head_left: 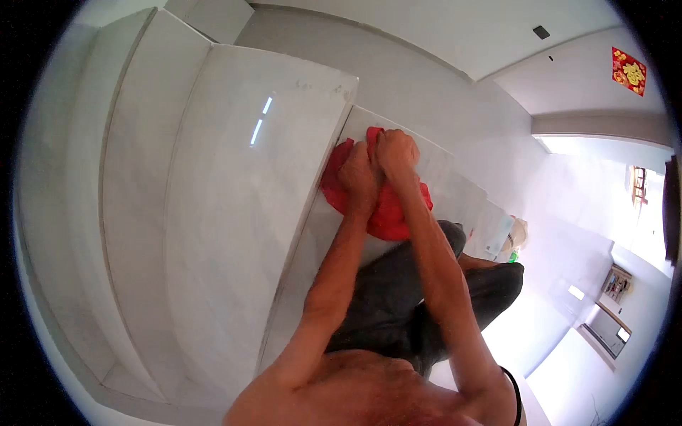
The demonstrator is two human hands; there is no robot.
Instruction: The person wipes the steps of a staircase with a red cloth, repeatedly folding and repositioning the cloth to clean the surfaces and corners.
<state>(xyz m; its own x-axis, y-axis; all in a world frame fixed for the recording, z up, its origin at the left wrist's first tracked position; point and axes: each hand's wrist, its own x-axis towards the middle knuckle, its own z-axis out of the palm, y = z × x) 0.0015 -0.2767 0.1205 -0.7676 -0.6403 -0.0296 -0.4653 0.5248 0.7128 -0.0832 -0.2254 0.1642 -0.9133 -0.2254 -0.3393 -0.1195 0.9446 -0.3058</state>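
A crumpled red cloth (389, 216) lies bunched on a pale, glossy stair step in front of my knees. My left hand (359, 174) is closed on its upper left part. Right beside it, my right hand (398, 150) is a fist around the cloth near the step's outer end, and a bit of red sticks out above the knuckles. The two hands are almost touching. Most of the cloth hangs loose below and between my wrists, and my fingertips are hidden.
Pale stone steps (234, 177) rise to the left. My bent legs in dark trousers (383, 291) are close under my arms. Below to the right, a beige object (518, 234) and a small green item (513, 255) stand by the lower steps. A red and gold decoration (629, 72) is on the wall.
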